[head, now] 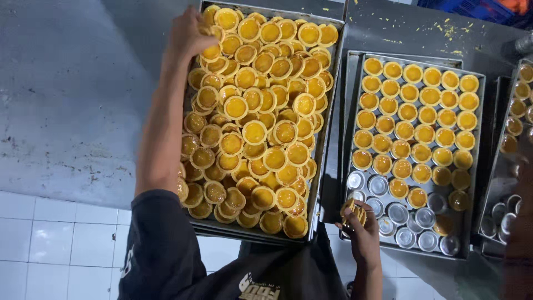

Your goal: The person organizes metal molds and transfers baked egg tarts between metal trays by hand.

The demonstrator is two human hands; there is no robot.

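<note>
The person's left hand reaches to the far left corner of a big rectangular metal tray heaped with loose round golden tart shells filled with orange-yellow custard. Its fingers are curled down onto the tarts there, but I cannot tell whether they have closed on one, since the back of the hand hides the fingertips.

The right hand sits at the near left edge of a second, shallower metal tray, fingers wrapped round a small stack of tarts; how many is hard to count, as they overlap. On that tray, filled tarts stand in neat rows, and near the hand lie small empty silver tins.

A third tray at the right is cut off by the frame's edge, and a blurred dark shape covers its lower part. The trays rest on a grey worktop strewn with yellow crumbs; white floor tiles show below. A black sleeve hides the big tray's near left corner.
</note>
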